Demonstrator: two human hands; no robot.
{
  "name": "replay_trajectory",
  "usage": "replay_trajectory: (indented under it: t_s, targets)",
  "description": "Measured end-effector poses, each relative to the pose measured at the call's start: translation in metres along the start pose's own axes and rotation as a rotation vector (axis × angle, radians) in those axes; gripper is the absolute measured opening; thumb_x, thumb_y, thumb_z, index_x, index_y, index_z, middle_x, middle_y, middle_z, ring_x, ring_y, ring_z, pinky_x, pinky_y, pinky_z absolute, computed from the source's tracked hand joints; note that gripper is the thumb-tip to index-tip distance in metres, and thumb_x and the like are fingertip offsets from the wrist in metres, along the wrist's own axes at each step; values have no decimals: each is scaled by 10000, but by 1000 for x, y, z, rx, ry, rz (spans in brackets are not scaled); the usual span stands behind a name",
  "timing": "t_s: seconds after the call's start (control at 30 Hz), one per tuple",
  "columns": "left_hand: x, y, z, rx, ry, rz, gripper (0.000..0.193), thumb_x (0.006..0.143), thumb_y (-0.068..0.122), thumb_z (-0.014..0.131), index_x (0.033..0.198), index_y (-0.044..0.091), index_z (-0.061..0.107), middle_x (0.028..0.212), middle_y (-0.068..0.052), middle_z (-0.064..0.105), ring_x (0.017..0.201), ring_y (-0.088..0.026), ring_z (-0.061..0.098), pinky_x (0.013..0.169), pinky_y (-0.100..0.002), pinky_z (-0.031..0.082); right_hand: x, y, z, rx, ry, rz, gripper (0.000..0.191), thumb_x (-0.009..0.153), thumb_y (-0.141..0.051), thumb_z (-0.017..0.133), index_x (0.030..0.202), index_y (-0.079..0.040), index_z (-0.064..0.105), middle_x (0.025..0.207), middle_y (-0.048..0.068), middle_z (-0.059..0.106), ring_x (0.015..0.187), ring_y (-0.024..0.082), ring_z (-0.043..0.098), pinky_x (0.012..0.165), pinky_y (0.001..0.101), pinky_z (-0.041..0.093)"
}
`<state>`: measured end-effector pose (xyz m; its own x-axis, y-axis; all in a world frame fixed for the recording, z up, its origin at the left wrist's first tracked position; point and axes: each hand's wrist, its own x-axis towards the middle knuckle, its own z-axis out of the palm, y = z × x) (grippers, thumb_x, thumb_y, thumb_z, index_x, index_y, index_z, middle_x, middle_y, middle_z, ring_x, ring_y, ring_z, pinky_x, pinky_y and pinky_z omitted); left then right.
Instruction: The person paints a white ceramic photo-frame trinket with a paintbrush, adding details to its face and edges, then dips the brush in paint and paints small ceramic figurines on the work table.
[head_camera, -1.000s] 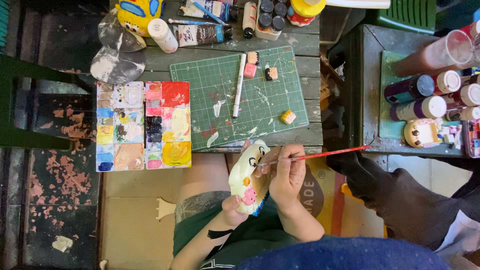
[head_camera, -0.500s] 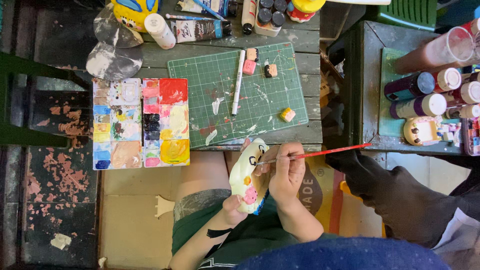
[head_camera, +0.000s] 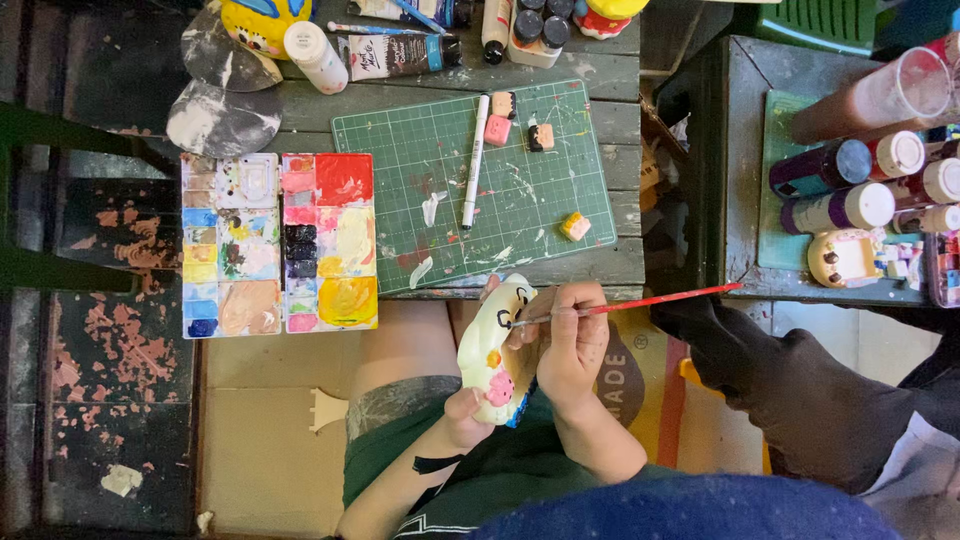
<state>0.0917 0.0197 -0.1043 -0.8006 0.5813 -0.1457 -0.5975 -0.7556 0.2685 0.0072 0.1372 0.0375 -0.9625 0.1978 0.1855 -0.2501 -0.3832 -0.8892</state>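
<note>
My left hand (head_camera: 463, 420) grips the lower end of a pale yellow figurine (head_camera: 494, 348) with pink and orange spots, held over my lap. My right hand (head_camera: 572, 345) pinches a thin red-handled paintbrush (head_camera: 655, 302). The brush tip touches the figurine's upper face. Just beyond, on the grey-green wooden table, lies a green cutting mat (head_camera: 470, 185) splashed with white paint. Left of the mat sit two square paint palettes (head_camera: 280, 243) filled with many colours.
On the mat lie a white pen (head_camera: 473, 160) and small painted blocks (head_camera: 497, 129). Paint tubes and bottles (head_camera: 395, 52) crowd the table's far edge. At right stands another table with paint bottles (head_camera: 850, 185) and a small figure (head_camera: 845, 257). A black cloth (head_camera: 790, 380) lies beside my right arm.
The view has shifted slightly. Both hands keep the figurine and brush in nearly the same place, the brush tip staying at the figurine's face.
</note>
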Motion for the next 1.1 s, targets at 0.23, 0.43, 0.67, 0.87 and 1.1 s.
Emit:
replay_trajectory:
  t_s: [0.23, 0.43, 0.67, 0.87, 1.1]
  targets:
    - [-1, -6, -10, -1, -31, 27, 363, 894, 440, 696, 992, 110, 580, 993, 13, 567, 923, -121, 539, 846, -288, 426, -1, 0, 0, -9, 7, 3, 82, 1152, -132, 411, 1105, -64, 408, 811, 106, 542, 684, 159, 535, 658, 320, 533]
    - [-1, -4, -6, -65, -31, 24, 382, 885, 434, 721, 1012, 104, 576, 974, 19, 561, 894, -111, 532, 829, -277, 423, -1, 1, 0, -7, 13, 4, 82, 1146, -134, 407, 1101, -65, 409, 820, 109, 538, 692, 158, 536, 660, 324, 540]
    - [-1, -2, -4, -74, -34, 20, 426, 870, 443, 748, 1041, 101, 561, 942, 25, 547, 866, -104, 523, 803, -269, 416, -1, -1, 1, 4, 21, 23, 78, 1148, -122, 404, 1101, -61, 413, 818, 103, 526, 698, 153, 519, 651, 323, 536]
    - [-3, -7, -11, -90, 22, 8, 502, 839, 452, 743, 1110, 63, 577, 1013, -22, 608, 950, -147, 586, 873, -300, 464, 0, -1, 1, 14, 25, 17, 71, 1149, -119, 396, 1102, -67, 409, 805, 101, 524, 682, 160, 525, 655, 323, 535]
    - [0, -1, -4, -188, -9, 78, 724, 834, 391, 738, 1394, 0, 498, 1294, -100, 607, 1185, -226, 587, 1038, -374, 460, -1, -4, 4, 58, 100, -24, 116, 1159, -184, 399, 1117, -76, 393, 816, 113, 534, 682, 191, 546, 654, 349, 536]
